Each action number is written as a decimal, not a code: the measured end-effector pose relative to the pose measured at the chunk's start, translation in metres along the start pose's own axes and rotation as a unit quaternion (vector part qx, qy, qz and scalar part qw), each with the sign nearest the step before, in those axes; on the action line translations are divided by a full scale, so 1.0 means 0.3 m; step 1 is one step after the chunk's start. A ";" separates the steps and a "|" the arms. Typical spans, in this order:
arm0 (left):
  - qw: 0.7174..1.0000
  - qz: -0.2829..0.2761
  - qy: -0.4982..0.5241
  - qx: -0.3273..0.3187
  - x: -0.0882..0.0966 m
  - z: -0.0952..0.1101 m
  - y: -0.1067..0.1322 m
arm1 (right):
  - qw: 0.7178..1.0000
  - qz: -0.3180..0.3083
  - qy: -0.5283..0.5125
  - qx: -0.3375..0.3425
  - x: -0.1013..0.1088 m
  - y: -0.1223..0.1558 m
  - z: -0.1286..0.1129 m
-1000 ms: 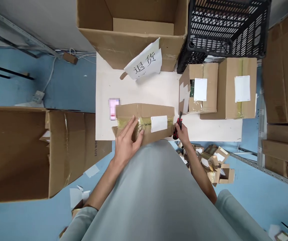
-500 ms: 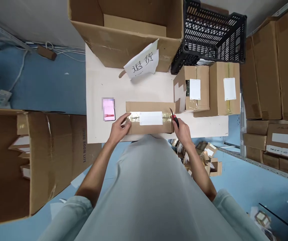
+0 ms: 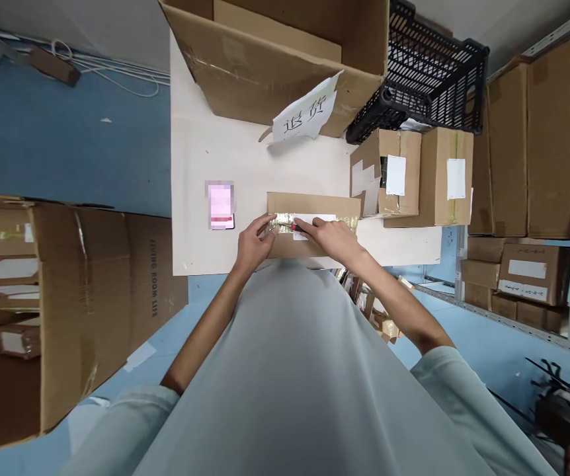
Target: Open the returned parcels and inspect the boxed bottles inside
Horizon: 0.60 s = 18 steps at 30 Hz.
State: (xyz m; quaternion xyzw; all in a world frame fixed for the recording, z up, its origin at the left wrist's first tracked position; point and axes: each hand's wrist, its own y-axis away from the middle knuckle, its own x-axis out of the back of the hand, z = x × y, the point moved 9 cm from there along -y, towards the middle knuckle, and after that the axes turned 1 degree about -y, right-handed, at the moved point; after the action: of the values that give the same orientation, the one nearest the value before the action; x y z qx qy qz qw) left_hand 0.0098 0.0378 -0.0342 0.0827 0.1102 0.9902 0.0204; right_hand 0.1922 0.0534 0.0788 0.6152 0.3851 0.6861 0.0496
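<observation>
A long, flat cardboard box (image 3: 292, 248) lies near the front edge of the white table (image 3: 190, 254), with shiny clear tape along its middle and a white label (image 3: 315, 218), partly covered. My left hand (image 3: 255, 244) grips the box's left end, its fingers and thumb bent around the corner. In my right hand (image 3: 332, 238) is a small knife (image 3: 295, 227) with a red-and-black handle, its tip pointing left over the tape close to my left fingers. My right forearm crosses the box's right part.
A phone (image 3: 221, 206) lies to the left. Behind stand a large open carton (image 3: 265, 86) with a paper sign (image 3: 305, 116) and a black crate (image 3: 444, 86). Two taped boxes (image 3: 401, 142) (image 3: 444, 142) stand at right. A big carton (image 3: 81, 284) holding parcels is at left.
My right hand has carried the knife from the box's right end leftward along the tape, near my left hand. My left hand stays at the left end. The camera view has shifted.
</observation>
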 end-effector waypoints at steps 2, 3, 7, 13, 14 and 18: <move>1.000 0.004 0.008 -0.008 -0.001 -0.003 -0.001 | 0.999 -0.020 0.021 0.013 0.002 -0.019 -0.019; 1.000 0.005 0.011 -0.013 -0.002 -0.003 -0.001 | 0.999 -0.029 0.028 0.017 0.003 -0.026 -0.025; 1.000 0.009 0.020 -0.020 -0.001 -0.005 -0.001 | 0.997 -0.046 0.048 0.028 0.018 -0.040 -0.044; 0.999 0.017 -0.004 -0.030 0.003 0.006 0.004 | 0.994 -0.052 0.078 0.057 0.067 -0.069 -0.095; 0.999 0.018 -0.007 -0.030 0.002 0.007 0.005 | 0.993 -0.054 0.082 0.060 0.073 -0.076 -0.104; 0.999 0.031 -0.014 -0.029 0.000 0.011 0.006 | 0.992 -0.052 0.087 0.069 0.088 -0.093 -0.133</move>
State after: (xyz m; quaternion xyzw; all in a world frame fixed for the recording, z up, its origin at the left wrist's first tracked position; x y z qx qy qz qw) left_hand 0.0103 0.0368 -0.0307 0.0991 0.0788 0.9919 -0.0069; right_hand 0.1394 0.0686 0.0858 0.5344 0.4659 0.7052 0.0096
